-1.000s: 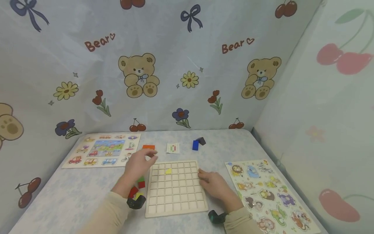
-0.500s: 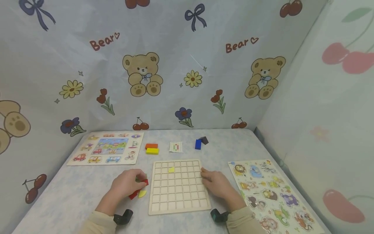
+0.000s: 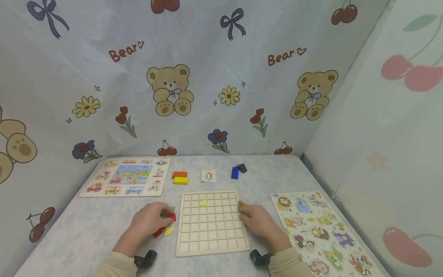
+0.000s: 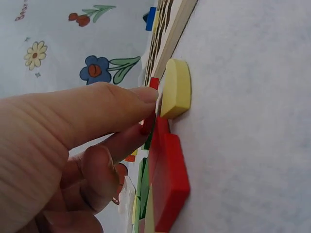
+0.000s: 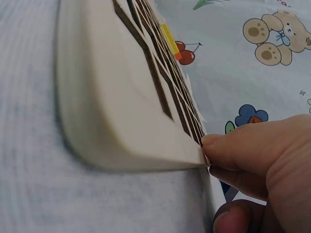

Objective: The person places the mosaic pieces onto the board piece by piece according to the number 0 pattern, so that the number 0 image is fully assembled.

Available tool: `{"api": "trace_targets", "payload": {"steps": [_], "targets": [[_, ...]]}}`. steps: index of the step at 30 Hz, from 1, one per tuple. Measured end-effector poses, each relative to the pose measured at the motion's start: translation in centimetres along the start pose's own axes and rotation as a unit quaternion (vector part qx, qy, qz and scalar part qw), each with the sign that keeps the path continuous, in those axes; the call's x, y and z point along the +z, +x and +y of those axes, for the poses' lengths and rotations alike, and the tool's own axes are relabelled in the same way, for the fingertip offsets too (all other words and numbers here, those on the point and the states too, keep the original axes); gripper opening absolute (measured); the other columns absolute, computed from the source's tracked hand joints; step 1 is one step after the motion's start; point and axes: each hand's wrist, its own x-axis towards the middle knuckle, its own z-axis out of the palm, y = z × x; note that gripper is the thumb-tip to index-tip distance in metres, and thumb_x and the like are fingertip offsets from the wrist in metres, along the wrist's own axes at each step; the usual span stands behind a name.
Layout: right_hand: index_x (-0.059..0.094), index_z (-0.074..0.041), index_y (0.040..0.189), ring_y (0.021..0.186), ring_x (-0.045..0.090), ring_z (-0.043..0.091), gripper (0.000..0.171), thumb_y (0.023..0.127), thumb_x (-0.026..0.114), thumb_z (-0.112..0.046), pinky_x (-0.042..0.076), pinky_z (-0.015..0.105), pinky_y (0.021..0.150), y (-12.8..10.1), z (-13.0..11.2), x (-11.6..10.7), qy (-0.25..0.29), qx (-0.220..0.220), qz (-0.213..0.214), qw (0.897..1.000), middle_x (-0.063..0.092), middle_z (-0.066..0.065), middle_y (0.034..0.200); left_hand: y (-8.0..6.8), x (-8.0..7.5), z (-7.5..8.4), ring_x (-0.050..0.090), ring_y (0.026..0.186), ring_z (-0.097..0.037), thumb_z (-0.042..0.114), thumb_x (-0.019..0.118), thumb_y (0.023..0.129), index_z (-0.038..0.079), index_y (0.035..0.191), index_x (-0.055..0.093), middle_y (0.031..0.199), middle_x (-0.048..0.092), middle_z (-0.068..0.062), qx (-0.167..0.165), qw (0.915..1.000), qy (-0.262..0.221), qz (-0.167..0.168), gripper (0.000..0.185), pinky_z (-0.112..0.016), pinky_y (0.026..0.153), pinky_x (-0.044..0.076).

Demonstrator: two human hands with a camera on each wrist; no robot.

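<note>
Left of the wooden grid board [image 3: 221, 232], my left hand [image 3: 148, 220] pinches a small red block [image 4: 154, 83] between thumb and finger. Close by lie a yellow round-edged block [image 4: 176, 90], more red blocks [image 4: 171, 182] and green blocks [image 4: 144, 187], partly hidden by the hand in the head view. My right hand [image 3: 257, 220] holds the board's right edge, its thumb [image 5: 214, 141] on the edge and a finger just below. A single yellow piece [image 3: 203, 202] sits in the upper left part of the grid.
Beyond the board are an orange block [image 3: 179, 174], a yellow block [image 3: 180, 181], a small patterned card [image 3: 209, 176], a blue block [image 3: 235, 173] and a dark block [image 3: 242, 168]. A vehicle puzzle [image 3: 104, 190] lies back left, an animal puzzle [image 3: 306, 213] right.
My left hand has moved back from above the board's far left corner down to the blocks beside it, and now pinches a red block. The right hand stays at the board's edge.
</note>
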Motion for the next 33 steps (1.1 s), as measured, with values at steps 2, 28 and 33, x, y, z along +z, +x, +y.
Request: {"api": "trace_targets", "payload": {"steps": [2, 28, 33], "targets": [[0.065, -0.009, 0.138, 0.144, 0.047, 0.033, 0.039, 0.102, 0.063, -0.021, 0.037, 0.053, 0.116, 0.0, 0.0, -0.1, 0.000, 0.003, -0.002, 1.000, 0.052, 0.000, 0.154, 0.0, -0.1, 0.0, 0.057, 0.081, -0.014, 0.031, 0.088, 0.080, 0.026, 0.103, 0.078, 0.097, 0.072, 0.010, -0.001, 1.0000, -0.006, 0.004, 0.026, -0.030, 0.065, 0.045], [0.066, -0.008, 0.137, 0.142, 0.050, 0.033, 0.038, 0.102, 0.063, -0.022, 0.040, 0.054, 0.114, 0.0, 0.1, -0.3, 0.007, -0.017, 0.004, 1.000, 0.054, 0.004, 0.153, 4.7, 2.1, 8.7, 0.062, 0.090, -0.013, 0.029, 0.084, 0.084, 0.026, 0.102, 0.078, 0.098, 0.073, 0.013, 0.114, 0.9934, 0.011, 0.010, 0.019, -0.038, 0.077, 0.052], [0.066, -0.007, 0.137, 0.142, 0.050, 0.034, 0.038, 0.102, 0.063, -0.021, 0.040, 0.054, 0.114, 0.0, 0.3, -0.2, 0.010, -0.021, 0.002, 1.000, 0.055, 0.005, 0.152, 5.5, 3.5, 10.1, 0.059, 0.082, -0.012, 0.030, 0.084, 0.085, 0.026, 0.097, 0.078, 0.095, 0.072, 0.014, 0.140, 0.9900, 0.018, 0.002, 0.013, -0.036, 0.071, 0.050]]}}
